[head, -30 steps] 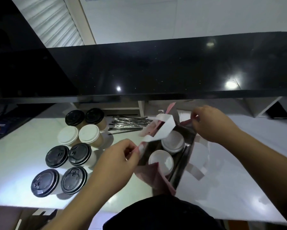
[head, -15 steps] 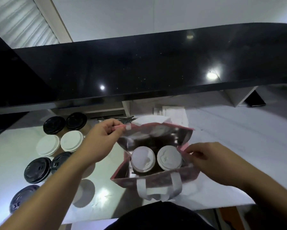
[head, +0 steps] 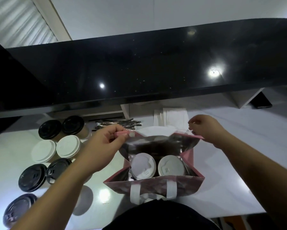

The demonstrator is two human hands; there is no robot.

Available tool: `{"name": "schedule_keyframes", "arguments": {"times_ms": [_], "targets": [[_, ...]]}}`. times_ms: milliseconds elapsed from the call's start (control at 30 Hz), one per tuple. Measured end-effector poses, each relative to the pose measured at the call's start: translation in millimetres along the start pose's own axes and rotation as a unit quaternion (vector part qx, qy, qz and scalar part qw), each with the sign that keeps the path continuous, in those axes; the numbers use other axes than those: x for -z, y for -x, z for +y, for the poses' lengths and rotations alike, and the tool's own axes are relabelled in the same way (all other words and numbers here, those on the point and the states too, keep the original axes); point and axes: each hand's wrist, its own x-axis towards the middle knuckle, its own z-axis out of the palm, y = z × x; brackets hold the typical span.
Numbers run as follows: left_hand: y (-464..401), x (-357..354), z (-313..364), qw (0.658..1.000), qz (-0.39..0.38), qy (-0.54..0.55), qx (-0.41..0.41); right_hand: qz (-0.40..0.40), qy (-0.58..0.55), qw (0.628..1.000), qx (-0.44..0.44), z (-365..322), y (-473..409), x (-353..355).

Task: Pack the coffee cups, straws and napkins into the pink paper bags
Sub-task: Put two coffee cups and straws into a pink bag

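Note:
A pink paper bag (head: pixel 154 186) with white handles stands open on the white counter in front of me. Two white-lidded coffee cups (head: pixel 142 165) (head: pixel 171 166) sit side by side inside it. My left hand (head: pixel 104 143) pinches the far rim of the bag at its left corner. My right hand (head: pixel 205 130) pinches the same far rim at its right corner. Several loose cups stand at the left, some with black lids (head: pixel 33 177) and two with white lids (head: pixel 68 146). Dark wrapped straws (head: pixel 116 124) lie behind my left hand. White napkins (head: pixel 171 117) lie beyond the bag.
A black glossy shelf (head: pixel 156 67) overhangs the back of the counter. The white counter (head: pixel 230 156) stretches to the right of the bag. Its near edge runs just below the bag, by my dark clothing (head: pixel 159 216).
My right hand has left the bag's near right side and now holds the far rim at its right corner. My left hand has kept its hold on the far rim.

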Motion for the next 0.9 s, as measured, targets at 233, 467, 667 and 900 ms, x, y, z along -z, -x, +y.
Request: {"name": "schedule_keyframes", "arguments": {"times_ms": [233,467,667,900], "targets": [[-6.8,-1.9,-5.5,1.0,-0.003,0.015,-0.006,-0.064,0.192,0.978,0.054,-33.1,-74.7,-46.8],[-16.7,0.0,-7.8,0.999,0.013,0.047,0.018,-0.051,0.208,0.976,0.045,-21.3,-111.4,-74.8],[-17.1,-1.4,-3.7,0.999,0.011,0.041,0.021,-0.043,0.203,0.978,0.034,-17.9,-116.1,-82.7],[-15.0,0.3,-2.6,0.998,0.016,0.047,0.029,-0.04,0.132,0.99,0.025,-5.4,-116.8,-75.9]]}}
